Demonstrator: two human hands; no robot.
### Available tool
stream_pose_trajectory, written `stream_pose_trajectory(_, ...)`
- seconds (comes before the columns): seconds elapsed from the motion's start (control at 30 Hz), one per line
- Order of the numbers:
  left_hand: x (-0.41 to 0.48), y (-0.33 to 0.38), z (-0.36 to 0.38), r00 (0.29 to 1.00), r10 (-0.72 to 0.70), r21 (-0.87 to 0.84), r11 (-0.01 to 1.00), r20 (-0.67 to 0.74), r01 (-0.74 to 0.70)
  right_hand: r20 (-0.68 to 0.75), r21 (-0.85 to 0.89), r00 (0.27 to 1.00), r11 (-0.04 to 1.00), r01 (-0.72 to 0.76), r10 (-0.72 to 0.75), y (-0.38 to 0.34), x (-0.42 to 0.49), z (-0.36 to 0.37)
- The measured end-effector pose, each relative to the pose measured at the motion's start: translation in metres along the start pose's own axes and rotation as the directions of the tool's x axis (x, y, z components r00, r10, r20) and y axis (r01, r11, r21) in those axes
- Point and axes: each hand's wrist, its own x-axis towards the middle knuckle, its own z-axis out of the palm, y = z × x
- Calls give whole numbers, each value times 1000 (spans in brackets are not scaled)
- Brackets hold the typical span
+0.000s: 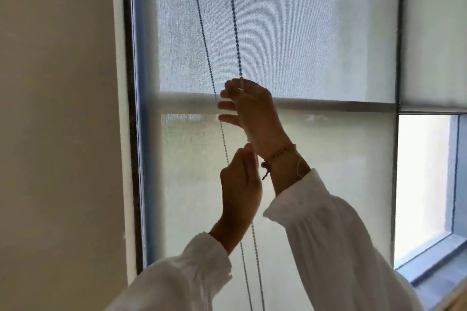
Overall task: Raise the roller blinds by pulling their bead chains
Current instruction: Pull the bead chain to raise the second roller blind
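A pale roller blind (316, 40) covers the left window from top to bottom. In front of it hangs a bead chain (202, 33) as two strands. My right hand (250, 111) is raised and pinches the right strand between thumb and forefinger, its other fingers spread toward the left strand. Just below, my left hand (240, 184) is closed around the same strand, which runs on down past my wrist. A second blind (434, 33) on the right window sits higher, its bottom edge about level with my right hand.
A beige wall (58, 108) borders the dark window frame (130, 108) on the left. Bare glass (422, 179) and a grey sill (434, 267) show under the right blind. A horizontal frame bar (328, 105) crosses behind the left blind.
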Motion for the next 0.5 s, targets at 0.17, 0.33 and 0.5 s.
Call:
stream_pose_trajectory(0.17,-19,-12,-5,997,32,-94,995,68,-26,-131,73,991,996,48,-38,-5,6,-2)
stream_pose_trajectory(0.33,-59,-43,-25,974,69,62,994,217,-85,-200,-26,975,995,95,-99,47,-26,2)
stream_pose_trajectory(0.5,-97,-79,-55,877,-325,11,939,352,344,-224,-172,968,982,78,-116,108,-83,-4)
